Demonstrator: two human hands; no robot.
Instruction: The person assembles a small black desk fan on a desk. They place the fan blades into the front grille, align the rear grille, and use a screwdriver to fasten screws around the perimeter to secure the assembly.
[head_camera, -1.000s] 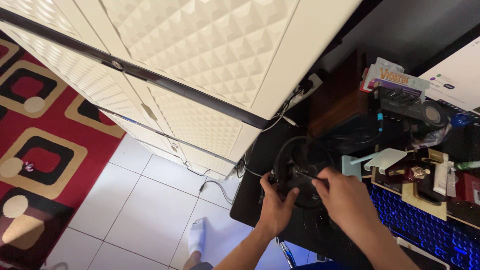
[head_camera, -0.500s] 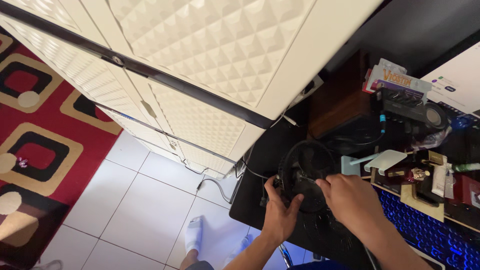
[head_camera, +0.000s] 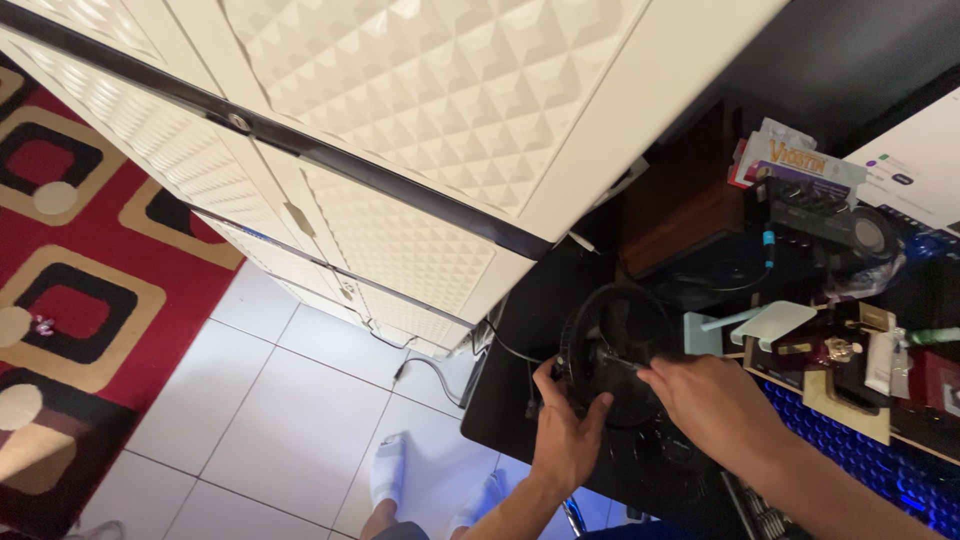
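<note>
Gripping a small black fan at the near edge of the dark counter, the left hand clasps its wire-guard rim while the right hand pinches near the hub; likely light, with a thin grille that could bend, so the rim seems the safest hold.

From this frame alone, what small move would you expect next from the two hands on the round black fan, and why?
Probably a small turn of the thin tool in the right hand, while the left hand steadies the fan. The left fingers grip the fan's lower left rim, the fan stands at the edge of the black desk, and the tool's tip sits at the hub. Whether it is a screwdriver cannot be told.
</note>
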